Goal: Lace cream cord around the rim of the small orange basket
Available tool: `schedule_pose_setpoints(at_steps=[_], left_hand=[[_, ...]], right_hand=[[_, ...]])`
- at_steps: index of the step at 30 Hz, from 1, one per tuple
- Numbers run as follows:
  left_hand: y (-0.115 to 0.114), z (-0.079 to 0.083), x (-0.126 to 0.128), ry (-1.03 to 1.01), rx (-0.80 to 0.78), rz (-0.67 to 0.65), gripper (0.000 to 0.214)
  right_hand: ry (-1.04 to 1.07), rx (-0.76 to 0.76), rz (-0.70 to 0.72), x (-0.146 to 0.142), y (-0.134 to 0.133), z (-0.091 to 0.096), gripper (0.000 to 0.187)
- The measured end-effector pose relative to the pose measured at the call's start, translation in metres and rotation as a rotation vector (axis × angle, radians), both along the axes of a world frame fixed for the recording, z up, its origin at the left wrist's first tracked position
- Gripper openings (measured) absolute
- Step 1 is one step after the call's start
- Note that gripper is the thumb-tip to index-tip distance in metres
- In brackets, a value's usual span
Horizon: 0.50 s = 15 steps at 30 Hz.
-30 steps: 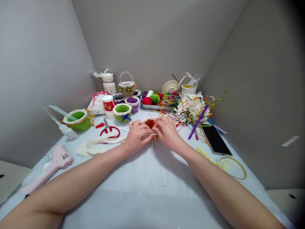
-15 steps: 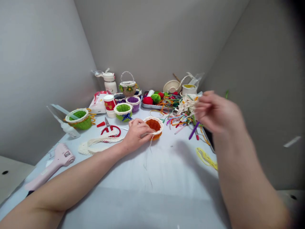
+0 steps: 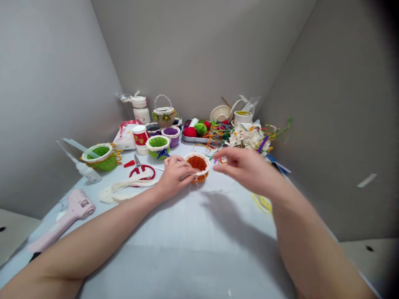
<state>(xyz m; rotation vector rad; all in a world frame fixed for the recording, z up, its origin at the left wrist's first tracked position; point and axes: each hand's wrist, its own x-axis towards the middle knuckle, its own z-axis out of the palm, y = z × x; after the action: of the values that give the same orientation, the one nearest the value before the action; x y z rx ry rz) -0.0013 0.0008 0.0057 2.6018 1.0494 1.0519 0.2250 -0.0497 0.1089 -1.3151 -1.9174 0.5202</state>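
Note:
My left hand (image 3: 175,175) is closed on the near left rim of a small orange woven basket (image 3: 202,178) with a white lace edge. Thin pale thread (image 3: 193,189) trails from the rim by my fingertips onto the cloth. To the right of the basket, above the table, my right hand (image 3: 245,168) has thumb and forefinger apart, with nothing visible between them; its other fingers are partly hidden. A strip of white lace (image 3: 120,191) and red-handled scissors (image 3: 141,170) lie left of my left hand.
A pink glue gun (image 3: 70,214) lies at the left, near a green basket (image 3: 102,164) and a squeeze bottle (image 3: 89,172). Behind stand more small baskets (image 3: 158,145) and a metal tray (image 3: 199,140) of yarn. White scraps (image 3: 247,137) and yellow yarn (image 3: 262,203) are at the right.
My right hand has come down and left towards the basket, and its fingers have parted. My left hand keeps its hold on the rim. The thread now lies bunched nearer the basket.

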Motion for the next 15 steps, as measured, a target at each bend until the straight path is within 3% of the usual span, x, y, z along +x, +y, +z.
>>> schedule_pose_setpoints(at_steps=[3, 7, 12, 15], left_hand=[[0.0, -0.001, -0.001, 0.011, 0.006, 0.002, 0.013], [0.001, -0.002, -0.001, 0.003, 0.033, -0.006, 0.011], [0.001, -0.002, -0.001, -0.005, 0.02, -0.01, 0.011], [0.001, -0.001, -0.001, -0.016, 0.003, -0.008, 0.011]], right_hand=[[-0.254, -0.071, 0.071, -0.028, 0.016, -0.028, 0.004], [-0.293, -0.134, 0.036, -0.034, 0.027, -0.048, 0.01], [-0.202, -0.147, -0.006, -0.026, 0.032, -0.042, 0.011], [-0.065, -0.047, -0.152, -0.012, 0.031, -0.024, 0.014]])
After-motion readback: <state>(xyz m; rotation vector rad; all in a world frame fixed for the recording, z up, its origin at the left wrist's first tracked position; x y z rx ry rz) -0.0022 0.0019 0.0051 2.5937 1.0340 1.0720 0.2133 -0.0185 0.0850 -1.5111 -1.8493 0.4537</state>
